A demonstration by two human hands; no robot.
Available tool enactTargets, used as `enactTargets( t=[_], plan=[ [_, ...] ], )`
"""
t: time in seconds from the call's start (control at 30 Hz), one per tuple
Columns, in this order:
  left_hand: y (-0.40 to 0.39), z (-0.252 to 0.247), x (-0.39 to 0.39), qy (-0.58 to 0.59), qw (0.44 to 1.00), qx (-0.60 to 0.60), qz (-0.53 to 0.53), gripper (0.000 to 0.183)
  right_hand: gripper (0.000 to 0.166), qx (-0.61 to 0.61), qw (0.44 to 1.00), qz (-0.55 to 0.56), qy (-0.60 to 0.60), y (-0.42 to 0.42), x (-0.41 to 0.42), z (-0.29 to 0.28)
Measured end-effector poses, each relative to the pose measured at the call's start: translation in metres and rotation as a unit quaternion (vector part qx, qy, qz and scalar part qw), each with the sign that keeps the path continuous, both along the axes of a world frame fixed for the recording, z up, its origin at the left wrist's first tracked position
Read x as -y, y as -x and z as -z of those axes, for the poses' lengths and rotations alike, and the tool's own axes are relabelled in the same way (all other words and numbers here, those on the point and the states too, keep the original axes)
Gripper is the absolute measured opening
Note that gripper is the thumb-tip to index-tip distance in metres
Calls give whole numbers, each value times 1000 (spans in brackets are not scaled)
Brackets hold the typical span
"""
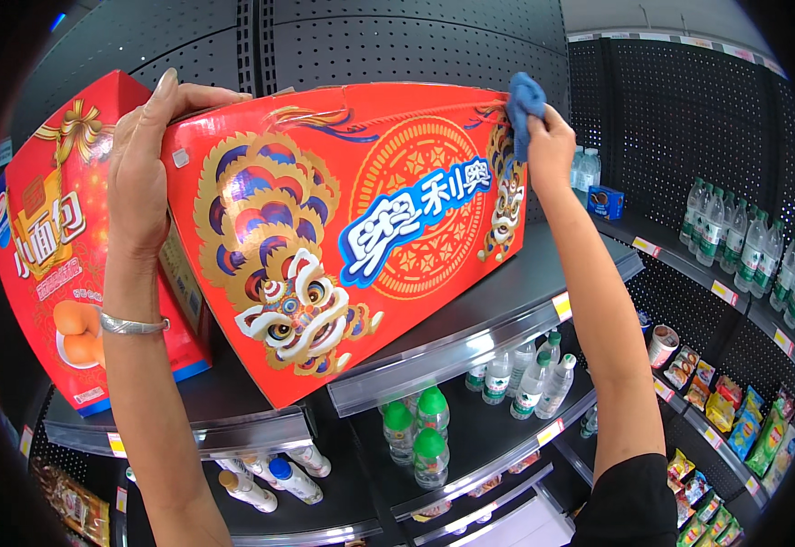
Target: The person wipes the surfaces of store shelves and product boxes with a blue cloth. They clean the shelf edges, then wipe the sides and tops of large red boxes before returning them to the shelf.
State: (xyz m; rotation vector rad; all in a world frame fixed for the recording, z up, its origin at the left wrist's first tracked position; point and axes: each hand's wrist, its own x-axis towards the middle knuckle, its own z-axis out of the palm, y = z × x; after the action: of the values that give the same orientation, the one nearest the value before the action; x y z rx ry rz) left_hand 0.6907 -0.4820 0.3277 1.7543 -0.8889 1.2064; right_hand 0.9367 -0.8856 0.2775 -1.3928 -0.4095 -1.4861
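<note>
A large red Oreo gift carton (424,205) with lion-dance artwork stands tilted on a black metal shelf (547,253). My left hand (141,164), with a silver bangle on the wrist, rests on the carton's upper left edge and corner, fingers over the top. In my right hand (551,140) is a bunched blue cloth (526,113), held against the carton's upper right corner. Left of the Oreo carton stands another red carton (76,205), with a gold bow and bread rolls printed on it, partly behind my left hand and forearm.
Lower shelves hold green-capped water bottles (431,437) and white drink bottles (295,478). At the right, a shelf carries several water bottles (752,249) and a small blue box (605,202), above bagged snacks (746,417). Perforated black panels (411,48) rise behind the cartons.
</note>
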Motion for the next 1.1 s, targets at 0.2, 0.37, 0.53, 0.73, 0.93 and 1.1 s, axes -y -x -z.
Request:
enactTargets(
  t=[0.2, 0.37, 0.53, 0.73, 0.93, 1.1],
  plan=[
    [4, 1, -5, 7, 1000, 7, -27, 59, 24, -38, 952, -172, -252, -12, 24, -15],
    [2, 1, -1, -5, 1000, 9, -21, 57, 33, -32, 990, 134, 5, 7, -20, -18],
    [4, 3, -9, 17, 1000, 5, -11, 56, 40, 140, 971, 129, 146, 33, -78, 5],
    [1, 4, -7, 11, 1000, 24, -16, 57, 39, -6, 982, 154, 110, 13, -29, 14],
    [4, 3, -4, 3, 1000, 14, 0, 57, 57, 3, 960, 209, 187, 3, -26, 72],
    [2, 3, -6, -10, 999, 29, -20, 57, 72, -79, 941, 149, 292, 61, -68, 119]
  ],
)
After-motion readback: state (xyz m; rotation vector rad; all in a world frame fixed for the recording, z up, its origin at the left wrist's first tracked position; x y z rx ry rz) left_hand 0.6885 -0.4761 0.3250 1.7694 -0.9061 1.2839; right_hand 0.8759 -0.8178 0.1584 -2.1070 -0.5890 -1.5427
